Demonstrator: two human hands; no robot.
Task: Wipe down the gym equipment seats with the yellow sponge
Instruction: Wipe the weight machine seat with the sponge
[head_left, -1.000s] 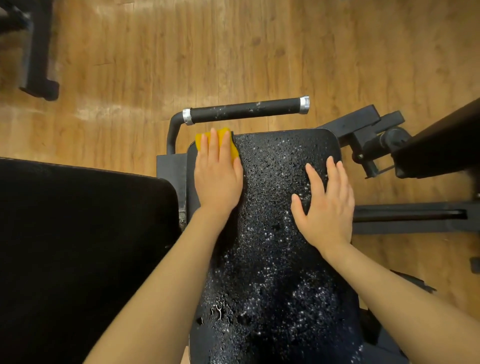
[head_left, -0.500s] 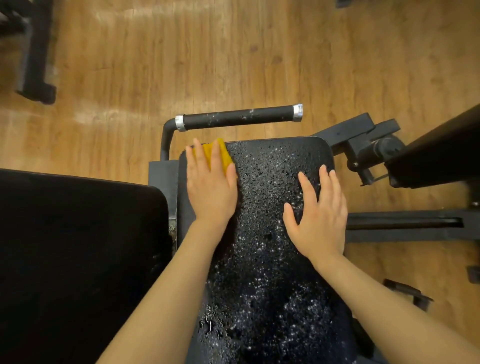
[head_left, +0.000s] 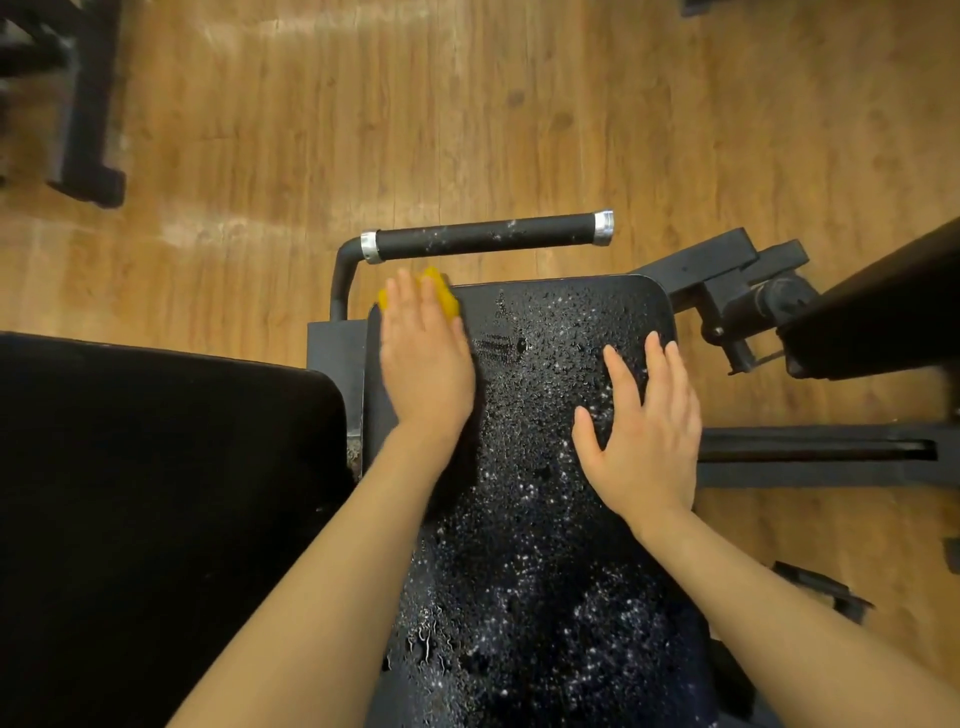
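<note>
A black padded seat (head_left: 524, 467) covered in white droplets fills the middle of the head view. My left hand (head_left: 423, 358) presses the yellow sponge (head_left: 444, 293) flat onto the seat's far left corner; only the sponge's far edge shows past my fingers. A dry, smeared strip lies just right of that hand. My right hand (head_left: 644, 431) rests flat on the seat's right side, fingers spread, holding nothing.
A black handle bar (head_left: 483, 240) with silver ends runs just beyond the seat. A larger black pad (head_left: 156, 493) lies at the left. Black metal frame parts (head_left: 753, 301) and a rail (head_left: 815, 457) stand at the right. Another machine's foot (head_left: 85, 130) sits far left on the wooden floor.
My left hand with the sponge slid leftward to the seat's far left corner, leaving a wiped strip. My right hand stayed planted on the seat.
</note>
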